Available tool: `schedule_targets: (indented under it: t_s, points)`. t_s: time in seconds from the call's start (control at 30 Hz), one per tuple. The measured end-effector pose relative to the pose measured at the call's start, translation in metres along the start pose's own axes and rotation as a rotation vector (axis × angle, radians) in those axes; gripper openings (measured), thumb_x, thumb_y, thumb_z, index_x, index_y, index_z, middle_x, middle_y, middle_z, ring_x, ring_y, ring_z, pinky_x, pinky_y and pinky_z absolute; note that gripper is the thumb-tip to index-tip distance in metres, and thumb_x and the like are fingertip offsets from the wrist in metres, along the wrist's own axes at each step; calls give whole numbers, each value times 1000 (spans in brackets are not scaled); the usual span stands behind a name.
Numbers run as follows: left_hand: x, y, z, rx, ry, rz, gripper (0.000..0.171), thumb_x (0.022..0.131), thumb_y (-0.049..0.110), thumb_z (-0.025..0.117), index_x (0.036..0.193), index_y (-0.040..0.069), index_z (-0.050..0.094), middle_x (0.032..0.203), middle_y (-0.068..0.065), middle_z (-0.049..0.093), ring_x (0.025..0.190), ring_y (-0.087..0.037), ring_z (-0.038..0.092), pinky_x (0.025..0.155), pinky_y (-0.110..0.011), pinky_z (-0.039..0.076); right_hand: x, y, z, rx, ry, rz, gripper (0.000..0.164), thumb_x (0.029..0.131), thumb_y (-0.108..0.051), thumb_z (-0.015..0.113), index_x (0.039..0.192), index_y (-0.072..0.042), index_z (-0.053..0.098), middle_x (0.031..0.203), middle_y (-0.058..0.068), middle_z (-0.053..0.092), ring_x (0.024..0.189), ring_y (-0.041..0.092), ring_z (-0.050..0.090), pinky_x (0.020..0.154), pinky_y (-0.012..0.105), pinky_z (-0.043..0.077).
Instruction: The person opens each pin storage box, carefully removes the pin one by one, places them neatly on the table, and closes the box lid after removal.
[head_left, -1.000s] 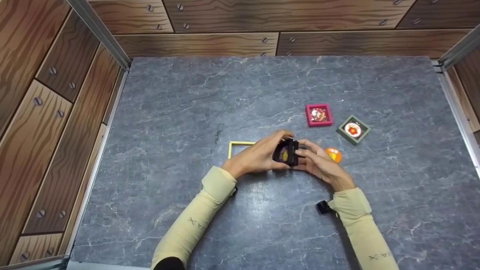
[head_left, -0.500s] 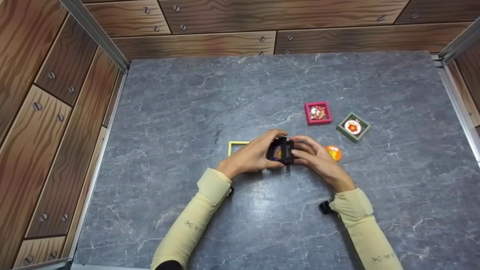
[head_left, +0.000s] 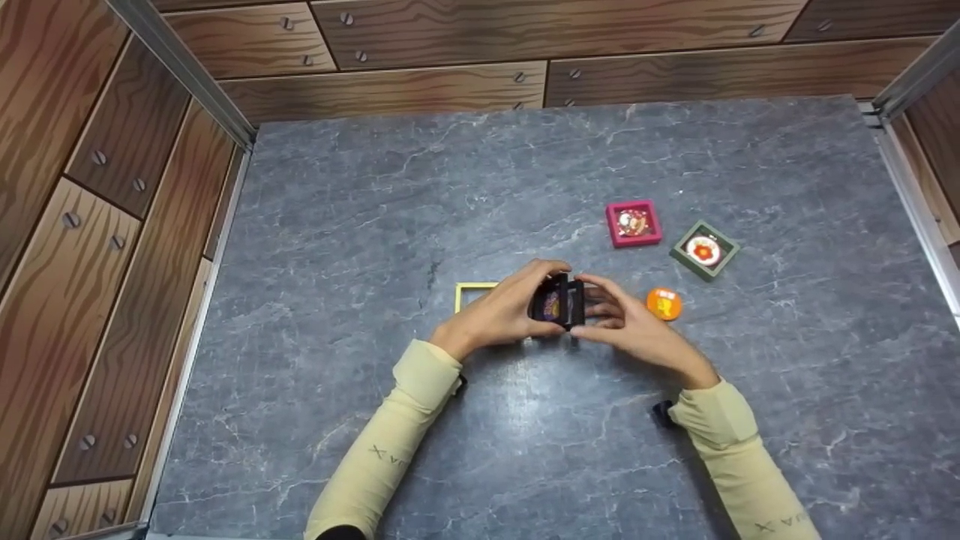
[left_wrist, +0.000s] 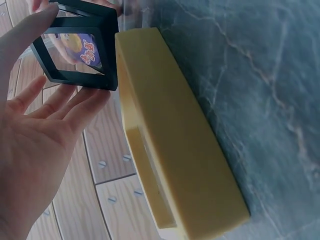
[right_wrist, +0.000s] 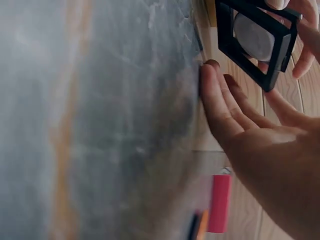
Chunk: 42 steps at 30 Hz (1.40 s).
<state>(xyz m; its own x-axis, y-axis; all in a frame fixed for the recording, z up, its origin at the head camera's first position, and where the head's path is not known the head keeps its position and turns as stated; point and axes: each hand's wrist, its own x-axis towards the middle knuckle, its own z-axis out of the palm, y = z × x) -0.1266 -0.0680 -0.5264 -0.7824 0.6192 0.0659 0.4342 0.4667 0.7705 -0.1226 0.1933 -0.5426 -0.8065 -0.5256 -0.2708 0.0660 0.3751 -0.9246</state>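
A small black display frame (head_left: 556,304) stands upright between both hands, its two halves slightly parted. Behind its clear window sits a round purple and yellow badge (left_wrist: 80,51). My left hand (head_left: 504,304) grips the frame from the left, thumb on the near edge and fingers beneath in the left wrist view. On the other side, my right hand (head_left: 634,321) pinches the right half between thumb and index finger, the remaining fingers standing off it. Partly behind my left hand lies a yellow frame (left_wrist: 175,135). An orange round badge (head_left: 664,304) lies beside my right hand.
A pink frame (head_left: 634,223) and a green frame (head_left: 705,250), each with a round badge inside, lie on the grey marbled table (head_left: 375,210) beyond the right hand. Wood-patterned walls (head_left: 390,90) bound the table's far and left sides.
The black frame and left hand have shifted slightly left. The right fingers have moved from the frame's face to its edges, thumb near and index far.
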Motion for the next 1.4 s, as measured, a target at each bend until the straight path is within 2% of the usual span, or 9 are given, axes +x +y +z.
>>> schedule_targets:
  t_s: [0.07, 0.17, 0.3, 0.47, 0.6, 0.87, 1.07, 1.2, 1.4]
  points:
    - [-1, 0, 0, 5, 0, -4, 84, 89, 27, 86, 158, 11, 40, 156, -9, 52, 140, -19, 55, 126, -31, 42, -1, -3, 1, -56, -9, -7, 90, 93, -29, 83, 165, -18, 30, 159, 20, 48, 133, 35, 60, 109, 34, 58]
    - [-1, 0, 0, 11, -1, -2, 84, 90, 29, 85, 159, 13, 40, 157, -8, 51, 141, -19, 54, 126, -32, 42, -2, -6, 2, -139, 12, -32, 91, 91, -29, 84, 165, -17, 31, 157, 21, 50, 129, 36, 63, 108, 46, 59]
    - [-2, -1, 0, 7, 0, -2, 84, 91, 32, 84, 160, 14, 39, 158, -6, 51, 142, -19, 53, 126, -33, 41, -5, -8, 2, -253, 50, -74, 87, 92, -28, 84, 163, -14, 36, 155, 22, 53, 124, 37, 65, 105, 51, 60]
    - [-4, -1, 0, -2, 13, -9, 85, 90, 32, 84, 160, 15, 39, 154, -7, 53, 139, -20, 56, 124, -32, 44, -8, -9, 0, -389, 89, -109, 83, 91, -26, 84, 159, -8, 40, 143, 22, 60, 118, 34, 64, 99, 50, 61]
    - [-3, -2, 0, -28, 20, -24, 85, 90, 27, 85, 160, 11, 39, 148, -8, 53, 132, -22, 57, 121, -34, 48, -8, -9, 0, -423, 112, -113, 80, 91, -23, 84, 158, -7, 42, 136, 22, 61, 113, 32, 64, 96, 48, 60]
    - [-5, -6, 0, -85, 72, -54, 81, 87, 27, 89, 155, 13, 47, 149, -5, 51, 136, -18, 55, 122, -35, 47, -8, -7, 2, -505, 164, -94, 78, 90, -21, 85, 156, -4, 46, 115, 18, 61, 94, 23, 59, 81, 32, 51]
    - [-9, -4, -5, -76, 88, -77, 82, 85, 29, 90, 154, 17, 48, 146, -5, 50, 137, -24, 56, 121, -39, 49, -8, -9, 0, -520, 156, -38, 80, 91, -21, 84, 157, -2, 45, 112, 19, 60, 91, 22, 57, 79, 33, 50]
    - [-11, -6, -6, -74, 78, -96, 82, 85, 29, 90, 152, 14, 46, 143, -6, 53, 133, -25, 60, 118, -39, 52, -8, -11, 0, -528, 147, 3, 80, 91, -23, 83, 158, -4, 44, 113, 19, 58, 92, 23, 57, 79, 33, 49]
    - [-14, -9, 0, -75, 84, -77, 80, 85, 27, 90, 150, 8, 47, 145, -10, 54, 131, -28, 63, 117, -40, 53, -9, -11, 4, -565, 154, 31, 77, 89, -19, 84, 156, -5, 47, 110, 19, 56, 94, 26, 54, 80, 37, 49]
